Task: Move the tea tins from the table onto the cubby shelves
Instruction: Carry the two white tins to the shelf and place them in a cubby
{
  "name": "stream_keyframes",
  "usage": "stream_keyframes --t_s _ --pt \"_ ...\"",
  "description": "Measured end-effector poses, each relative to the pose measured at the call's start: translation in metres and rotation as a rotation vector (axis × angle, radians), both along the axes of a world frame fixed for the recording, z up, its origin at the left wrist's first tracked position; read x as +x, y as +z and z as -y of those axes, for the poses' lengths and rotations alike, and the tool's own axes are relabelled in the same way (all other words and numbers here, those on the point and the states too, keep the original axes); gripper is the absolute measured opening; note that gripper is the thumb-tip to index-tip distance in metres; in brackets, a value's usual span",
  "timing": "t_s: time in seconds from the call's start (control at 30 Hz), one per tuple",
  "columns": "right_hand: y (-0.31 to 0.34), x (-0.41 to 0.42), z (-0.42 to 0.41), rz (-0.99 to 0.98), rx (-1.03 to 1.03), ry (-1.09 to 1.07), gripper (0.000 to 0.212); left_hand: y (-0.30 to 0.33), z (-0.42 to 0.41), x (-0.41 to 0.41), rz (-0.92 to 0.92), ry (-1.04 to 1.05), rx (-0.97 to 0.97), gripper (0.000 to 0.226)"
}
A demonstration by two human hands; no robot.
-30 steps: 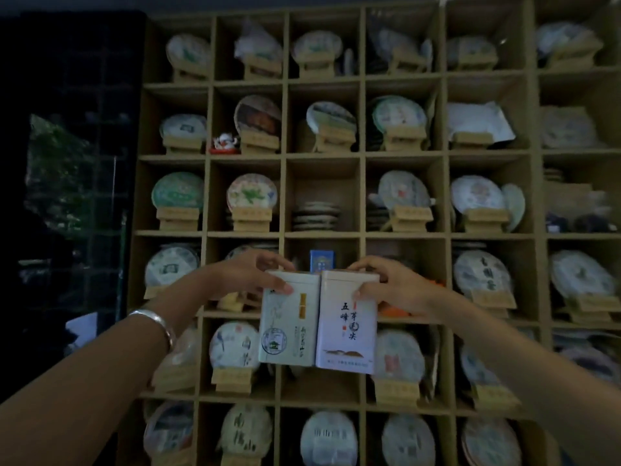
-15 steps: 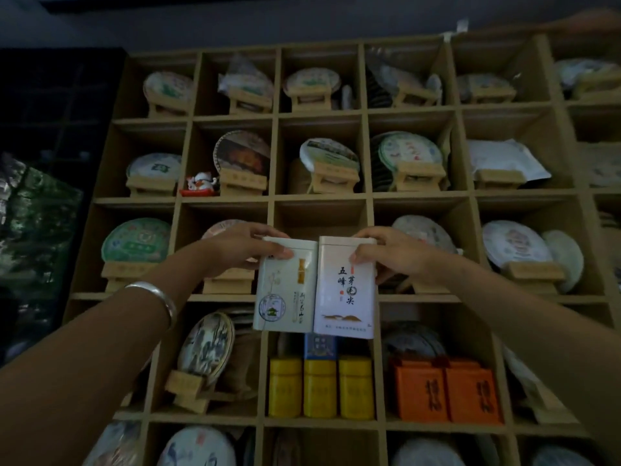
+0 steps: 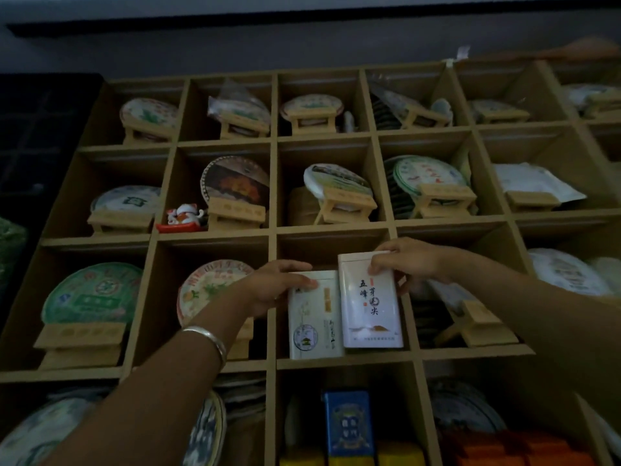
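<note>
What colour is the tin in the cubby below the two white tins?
Blue, with a pale emblem on its front; seen in the head view.

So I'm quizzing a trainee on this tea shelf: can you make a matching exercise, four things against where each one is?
Things:
1. white tea tin with large black characters
2. white tea tin with a round green seal
3. red-and-white lucky cat figurine
4. blue printed tea box

Places:
A. cubby below the two tins
B. in the left hand
C. cubby one row up, beside a brown tea cake
D. in the right hand

Pairs: 1-D, 2-B, 3-C, 4-A
</note>
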State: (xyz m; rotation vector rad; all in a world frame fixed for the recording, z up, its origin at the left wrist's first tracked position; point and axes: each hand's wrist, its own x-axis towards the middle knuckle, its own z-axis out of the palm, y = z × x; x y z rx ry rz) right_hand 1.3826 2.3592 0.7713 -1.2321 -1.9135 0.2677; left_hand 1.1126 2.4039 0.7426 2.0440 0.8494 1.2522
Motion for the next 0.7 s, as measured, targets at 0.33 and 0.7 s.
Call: stream_keyframes --t_s 0.33,0.7 --pt "0.017 -0.002 -0.059 0.060 -0.085 -0.049 0.023 0.007 -0.061 0.005 0.059 0.040 -0.044 0.041" --pt "0.008 -0.004 -0.126 0.148 -0.258 -0.177 0.032 0.004 -0.098 0.021 -0.048 0.130 -0.052 0.024"
